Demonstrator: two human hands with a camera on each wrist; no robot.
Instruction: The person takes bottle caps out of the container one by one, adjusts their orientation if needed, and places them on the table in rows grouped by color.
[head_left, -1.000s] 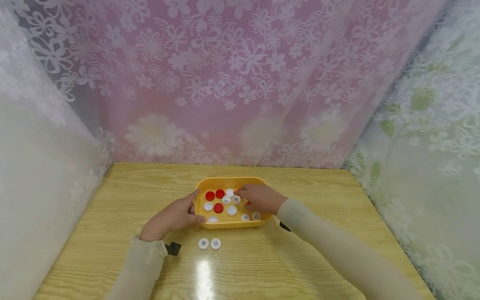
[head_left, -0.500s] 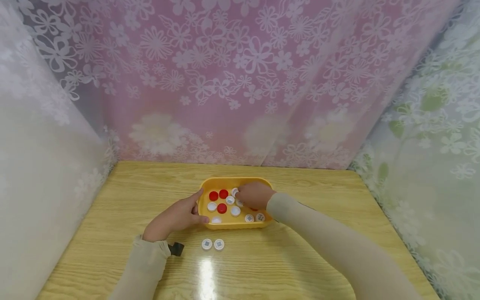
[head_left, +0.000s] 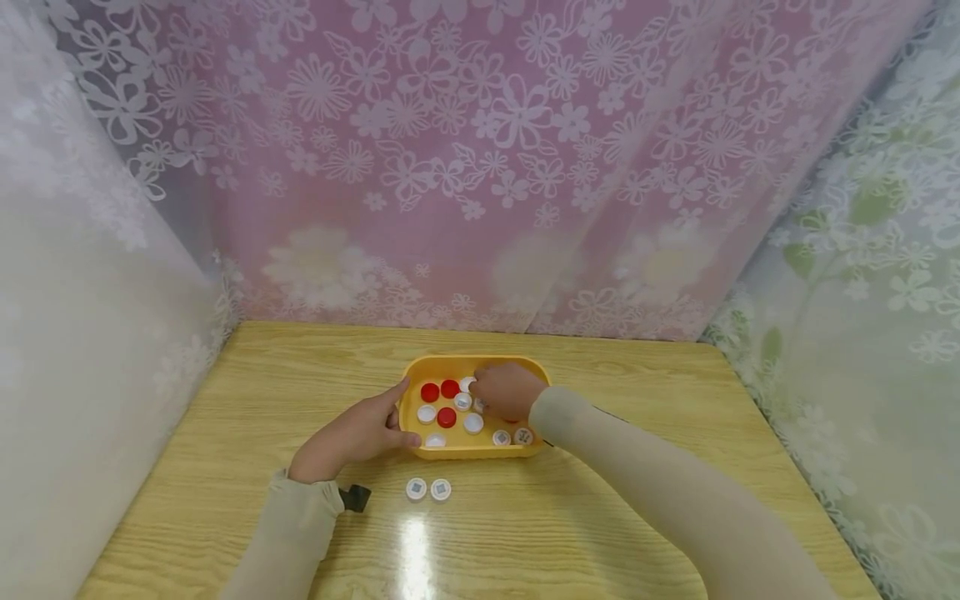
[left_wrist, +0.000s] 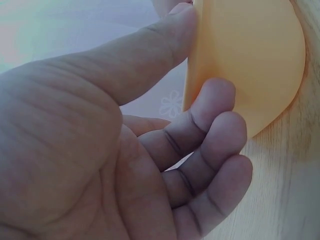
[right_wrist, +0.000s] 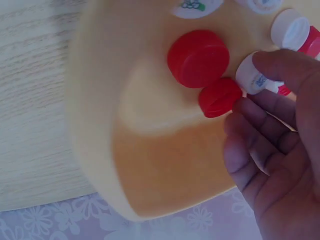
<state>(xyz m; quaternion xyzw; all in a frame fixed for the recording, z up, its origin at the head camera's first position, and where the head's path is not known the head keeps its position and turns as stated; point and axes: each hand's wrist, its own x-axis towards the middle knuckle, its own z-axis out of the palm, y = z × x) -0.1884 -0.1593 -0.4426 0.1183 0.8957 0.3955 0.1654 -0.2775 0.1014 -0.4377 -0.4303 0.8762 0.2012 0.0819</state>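
A yellow plastic tray holding red and white bottle caps stands on the table. My left hand grips its left end, thumb at the rim and curled fingers along the outer wall. Inside the tray, towards its right side, my right hand reaches down among the caps. The right wrist view shows its thumb and a finger pinching a white bottle cap with a small printed mark. Two red caps lie right beside those fingers. In the head view the back of the hand hides this spot.
Two white caps with grey square marks lie side by side on the wooden table, in front of the tray. A pink floral curtain hangs behind the table, with pale floral curtains along both sides.
My right hand has moved leftward within the tray and covers caps nearer the middle. The left hand keeps its grip on the tray's end. The head view has shifted slightly.
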